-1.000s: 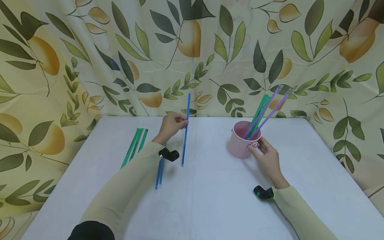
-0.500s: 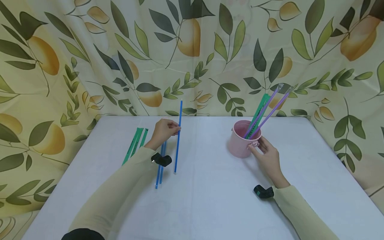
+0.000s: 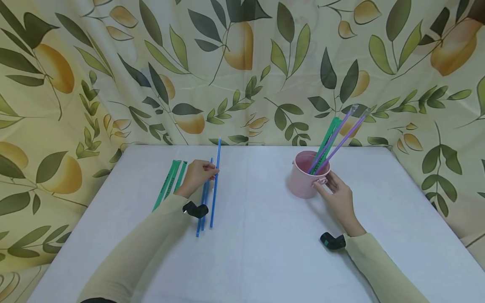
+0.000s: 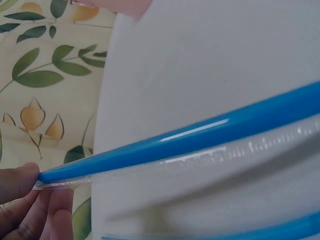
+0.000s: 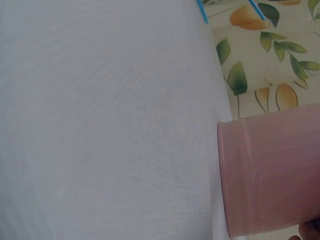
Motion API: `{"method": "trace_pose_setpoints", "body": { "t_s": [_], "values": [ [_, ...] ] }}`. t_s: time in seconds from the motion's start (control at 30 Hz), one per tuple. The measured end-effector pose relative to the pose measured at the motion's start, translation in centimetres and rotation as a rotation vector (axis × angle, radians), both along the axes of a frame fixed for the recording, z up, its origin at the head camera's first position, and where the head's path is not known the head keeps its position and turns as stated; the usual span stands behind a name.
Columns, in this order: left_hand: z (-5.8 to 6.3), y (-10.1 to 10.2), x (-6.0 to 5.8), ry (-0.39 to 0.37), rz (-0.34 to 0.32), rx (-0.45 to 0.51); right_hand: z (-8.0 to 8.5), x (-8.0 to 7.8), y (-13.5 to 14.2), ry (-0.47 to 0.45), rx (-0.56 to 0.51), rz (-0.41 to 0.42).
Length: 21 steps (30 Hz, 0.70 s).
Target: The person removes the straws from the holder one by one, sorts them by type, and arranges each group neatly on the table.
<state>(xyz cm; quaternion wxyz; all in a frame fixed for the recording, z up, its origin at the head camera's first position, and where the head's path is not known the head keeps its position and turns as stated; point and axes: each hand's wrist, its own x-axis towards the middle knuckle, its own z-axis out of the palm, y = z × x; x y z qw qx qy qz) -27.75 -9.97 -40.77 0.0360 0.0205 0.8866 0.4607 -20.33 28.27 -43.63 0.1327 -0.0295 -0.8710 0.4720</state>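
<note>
My left hand (image 3: 197, 176) pinches a blue straw (image 3: 215, 193) in a clear wrapper between thumb and fingers. In the left wrist view the wrapped straw (image 4: 200, 135) runs from the fingertips across the picture, with its shadow on the table below. Right beside it two more blue straws (image 3: 201, 221) lie on the table, partly hidden by the hand and wrist. My right hand (image 3: 339, 200) holds the side of a pink bucket (image 3: 303, 185) near its handle knob. Purple straws (image 3: 345, 136) and green-wrapped straws (image 3: 326, 141) stand leaning in the bucket.
Several green-wrapped straws (image 3: 168, 183) lie to the left of the left hand, partly behind the forearm. The white table (image 3: 265, 244) ends at the back against a curtain (image 3: 288, 84) printed with leaves and fruit. Each wrist wears a small black camera.
My left hand has moved left and toward me with the blue straw, bringing it down beside the other two blue straws. The right hand and bucket have stayed put.
</note>
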Motion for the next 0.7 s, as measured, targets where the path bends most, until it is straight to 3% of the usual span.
{"method": "trace_pose_setpoints", "body": {
  "t_s": [0.37, 0.7],
  "values": [
    [-1.0, -0.7, 0.8, -0.026, 0.033, -0.095, 0.0, -0.1, 0.0, 0.011, 0.000, 0.000],
    [-2.3, -1.0, 0.5, -0.066, 0.037, -0.090, 0.1, 0.0, -0.1, 0.014, 0.003, 0.003]
  ]
}}
